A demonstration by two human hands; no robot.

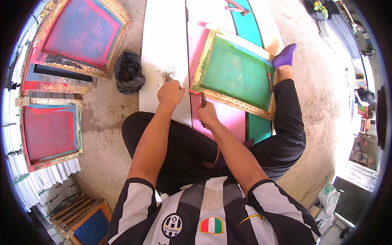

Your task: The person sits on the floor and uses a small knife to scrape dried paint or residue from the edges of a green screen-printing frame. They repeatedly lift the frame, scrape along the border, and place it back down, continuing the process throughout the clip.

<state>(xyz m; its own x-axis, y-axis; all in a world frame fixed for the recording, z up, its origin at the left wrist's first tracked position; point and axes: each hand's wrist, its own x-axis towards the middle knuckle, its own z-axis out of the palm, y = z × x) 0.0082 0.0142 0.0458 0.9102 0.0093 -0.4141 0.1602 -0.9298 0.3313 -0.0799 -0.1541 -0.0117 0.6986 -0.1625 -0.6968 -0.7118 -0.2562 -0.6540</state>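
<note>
Frame (234, 73), green mesh in worn wood, is lying tilted across pink and teal boards by the person's knee; right hand (207, 114) is gripping a dark tool (203, 99) at its corner, left hand (170, 93) is fisted on the white board (163, 45)

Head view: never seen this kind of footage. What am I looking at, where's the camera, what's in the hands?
There is no machine here, only a person at work. The single picture comes from a fisheye camera worn on the head, looking down, so straight edges bend near the rim. The person sits on a concrete floor, forearms coming in from below. In front lie long flat boards, white, pink and teal. A wooden frame with green mesh rests across them. The left hand presses on the white board beside some dark crumbs. The right hand grips a small dark tool at the frame's near corner. More frames, with red mesh, lie to the left.
</note>
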